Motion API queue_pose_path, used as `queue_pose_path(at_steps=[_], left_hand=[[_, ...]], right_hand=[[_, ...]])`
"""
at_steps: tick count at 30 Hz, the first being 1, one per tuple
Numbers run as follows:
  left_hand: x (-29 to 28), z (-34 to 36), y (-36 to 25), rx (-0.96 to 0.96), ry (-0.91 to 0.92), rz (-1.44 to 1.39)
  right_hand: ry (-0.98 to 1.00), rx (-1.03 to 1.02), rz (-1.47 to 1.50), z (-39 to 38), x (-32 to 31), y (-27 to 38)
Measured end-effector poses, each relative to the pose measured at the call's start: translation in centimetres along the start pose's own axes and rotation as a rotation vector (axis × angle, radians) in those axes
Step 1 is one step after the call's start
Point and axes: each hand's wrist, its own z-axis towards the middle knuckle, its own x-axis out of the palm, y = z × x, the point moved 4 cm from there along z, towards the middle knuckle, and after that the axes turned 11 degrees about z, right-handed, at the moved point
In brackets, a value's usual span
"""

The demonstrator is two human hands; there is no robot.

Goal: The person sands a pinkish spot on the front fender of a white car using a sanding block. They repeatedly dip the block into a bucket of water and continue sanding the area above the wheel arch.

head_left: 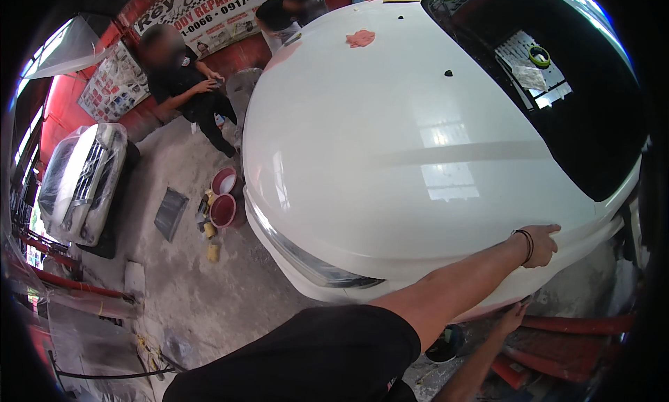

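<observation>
A white car with a glossy hood fills the middle of the view. My left arm stretches across to the right, a dark band on its wrist. My left hand rests on the fender beside the hood edge, fingers extended and nothing seen in them. Lower down, my right hand is at the fender's bottom edge, by a pinkish patch. Its fingers are drawn together at a small dark spot; what they hold, if anything, cannot be made out. The headlight lies left of my left arm.
Red buckets stand on the concrete floor by the front bumper. One person stands beyond them; others are at the car's far side. A tape roll lies on the windshield, a pink cloth on the hood. Red beams lie at lower right.
</observation>
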Motion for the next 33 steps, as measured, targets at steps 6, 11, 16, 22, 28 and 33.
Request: queue_pose_path(at_steps=[6,11,16,22,28,33], left_hand=[[3.2,-3.1,0.8,-0.032,0.106,0.010],[3.2,-2.2,0.5,-0.027,0.087,0.003],[-0.7,1.3,-0.1,0.033,-0.041,0.058],[1.9,-2.3,0.4,-0.012,0.082,0.042],[2.3,-2.6,0.4,-0.031,0.089,0.056],[-1.1,0.1,-0.4,0.056,0.050,-0.005]], right_hand=[[0.029,-0.298,0.024,-13.7,8.7,9.0],[-0.015,-0.448,-0.145,-20.6,9.1,11.4],[0.025,0.002,0.306,3.8,-1.2,-1.5],[0.026,-0.354,0.140,-16.6,8.3,8.1],[0.087,-0.474,-0.029,-15.5,7.1,10.0],[0.150,-0.119,0.065,2.8,-1.7,3.0]])
